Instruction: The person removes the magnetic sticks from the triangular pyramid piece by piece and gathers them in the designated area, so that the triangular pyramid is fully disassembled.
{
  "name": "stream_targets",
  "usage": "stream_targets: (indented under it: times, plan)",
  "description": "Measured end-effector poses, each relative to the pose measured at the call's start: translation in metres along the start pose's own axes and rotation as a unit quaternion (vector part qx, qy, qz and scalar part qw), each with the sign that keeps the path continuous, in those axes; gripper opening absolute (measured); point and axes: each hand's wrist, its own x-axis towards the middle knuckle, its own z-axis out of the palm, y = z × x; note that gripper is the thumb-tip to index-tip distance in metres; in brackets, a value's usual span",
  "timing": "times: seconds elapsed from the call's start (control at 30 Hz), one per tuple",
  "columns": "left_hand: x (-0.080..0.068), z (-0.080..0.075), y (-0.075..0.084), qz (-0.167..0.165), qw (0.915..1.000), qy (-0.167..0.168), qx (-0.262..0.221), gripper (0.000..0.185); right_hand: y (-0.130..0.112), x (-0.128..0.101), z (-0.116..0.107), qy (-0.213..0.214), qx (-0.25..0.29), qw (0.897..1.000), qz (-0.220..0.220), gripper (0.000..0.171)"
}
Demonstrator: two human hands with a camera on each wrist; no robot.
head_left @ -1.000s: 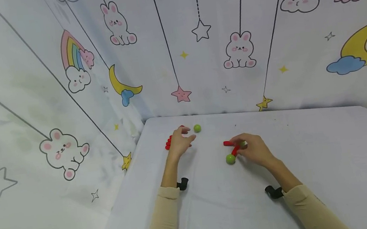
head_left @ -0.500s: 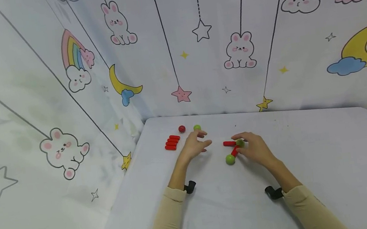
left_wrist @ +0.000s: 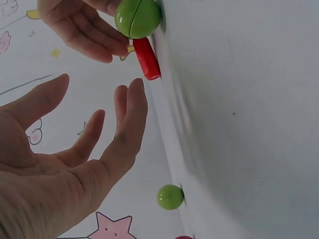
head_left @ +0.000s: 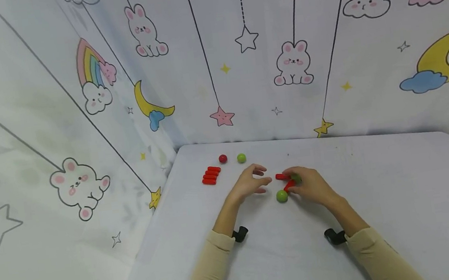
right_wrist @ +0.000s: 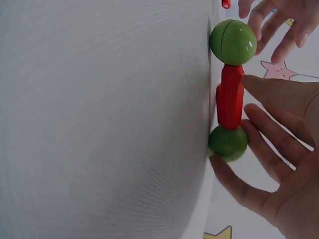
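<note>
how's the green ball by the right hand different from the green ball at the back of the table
The near green ball is joined to a red rod that the right hand touches; the far green ball lies loose, touching no rod or hand. The near one sits mid-table between both hands; the far one lies by the back edge, beside a red ball. Both are glossy green spheres, seemingly alike in size.
</note>
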Motion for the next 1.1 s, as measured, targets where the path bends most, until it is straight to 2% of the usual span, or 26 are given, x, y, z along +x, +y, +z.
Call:
stream_targets:
  times: [0.23,0.5,0.73,0.83,1.03,1.1]
  plan:
    - [0.002,0.010,-0.003,-0.005,0.9995,-0.028,0.011,0.056,-0.004,-0.002,0.001,0.005,-0.051,0.998,0.030,0.052]
    - [0.001,0.013,-0.006,-0.002,0.9990,-0.045,0.007,0.057,-0.009,0.000,0.001,-0.002,-0.064,0.998,0.028,0.049]
    - [0.002,0.013,-0.007,0.001,0.9987,-0.049,0.013,0.057,-0.021,-0.001,0.002,0.005,-0.103,0.994,0.025,0.050]
    - [0.003,0.014,-0.008,-0.001,0.9986,-0.037,0.036,0.056,-0.022,-0.001,0.005,0.005,-0.102,0.994,0.024,0.048]
    - [0.005,0.019,-0.010,-0.003,0.9917,-0.006,0.128,0.057,-0.021,-0.002,0.010,0.005,-0.074,0.997,0.009,0.044]
    - [0.005,0.021,-0.011,-0.002,0.9907,-0.001,0.136,0.058,-0.020,-0.001,0.011,-0.003,-0.058,0.998,0.005,0.043]
